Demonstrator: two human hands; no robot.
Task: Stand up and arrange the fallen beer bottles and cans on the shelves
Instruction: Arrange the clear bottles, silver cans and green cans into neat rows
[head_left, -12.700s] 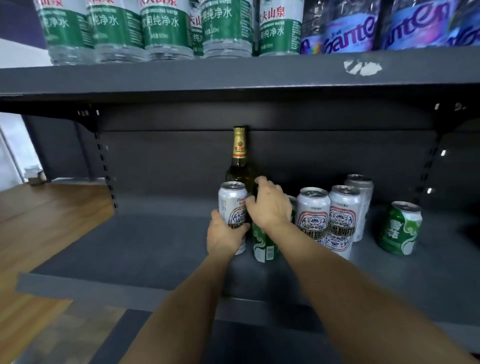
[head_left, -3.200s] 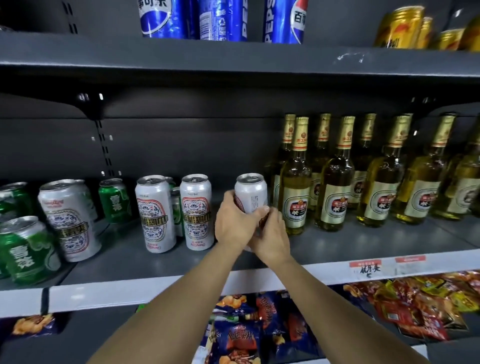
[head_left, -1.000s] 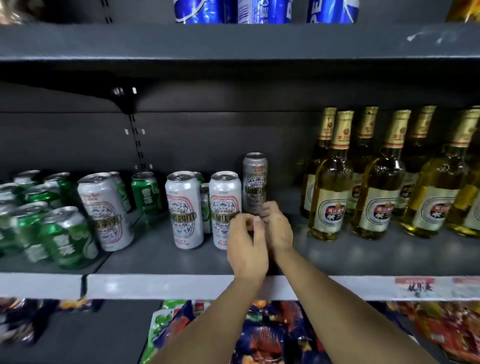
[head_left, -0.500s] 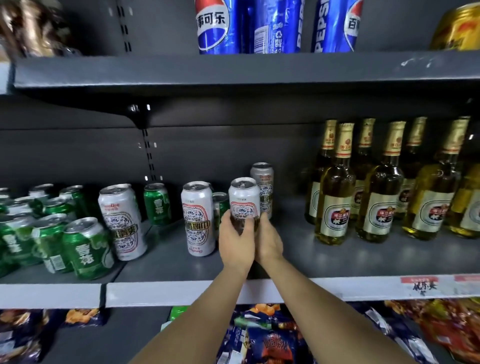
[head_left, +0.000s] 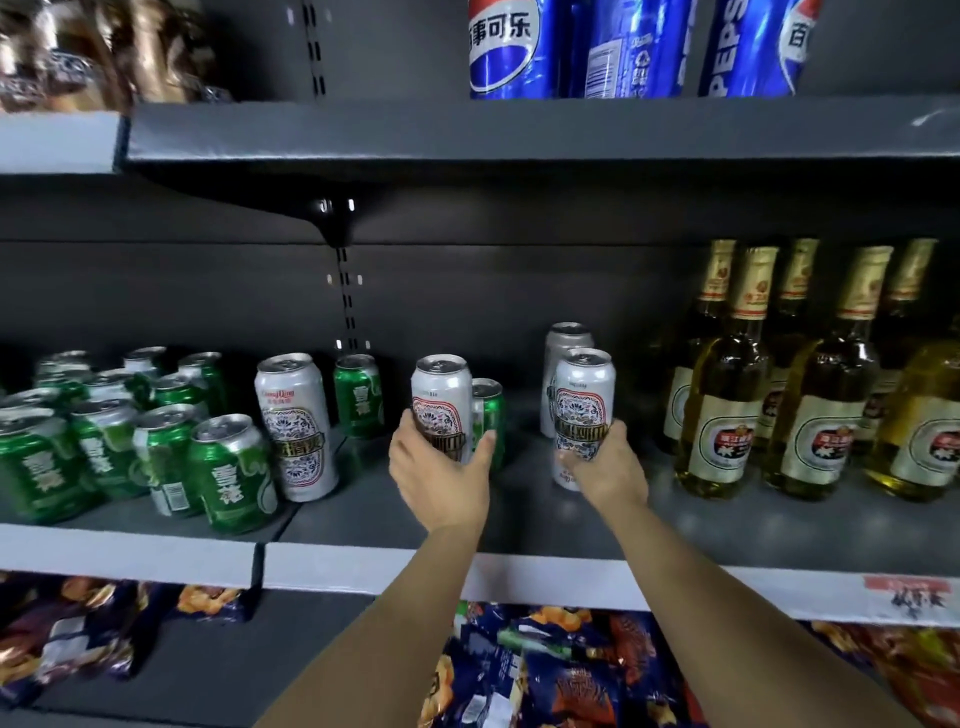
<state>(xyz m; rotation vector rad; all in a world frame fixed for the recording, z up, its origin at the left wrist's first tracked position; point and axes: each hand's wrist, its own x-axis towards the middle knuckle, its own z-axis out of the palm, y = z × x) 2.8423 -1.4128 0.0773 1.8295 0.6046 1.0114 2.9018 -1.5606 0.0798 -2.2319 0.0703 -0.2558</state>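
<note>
On the grey middle shelf (head_left: 519, 566), my left hand (head_left: 441, 475) grips a tall white beer can (head_left: 441, 402), thumb and fingers wrapped round its lower half. My right hand (head_left: 605, 467) grips a second white can (head_left: 584, 402) to the right, in front of a third white can (head_left: 566, 343). A small green can (head_left: 491, 410) stands just behind the left-hand can. Another white can (head_left: 293, 421) stands further left, with a green can (head_left: 358, 395) behind it. All visible cans stand upright.
Several green cans (head_left: 156, 447) crowd the shelf's left end. Several amber beer bottles (head_left: 727, 405) stand in rows at the right. Blue Pepsi cans (head_left: 623, 47) sit on the shelf above; snack bags (head_left: 545, 670) lie on the shelf below.
Half a second ago both hands were together on one white can. Now they have parted: the right hand holds that can further right, and the left hand has taken hold of the neighbouring white can.
</note>
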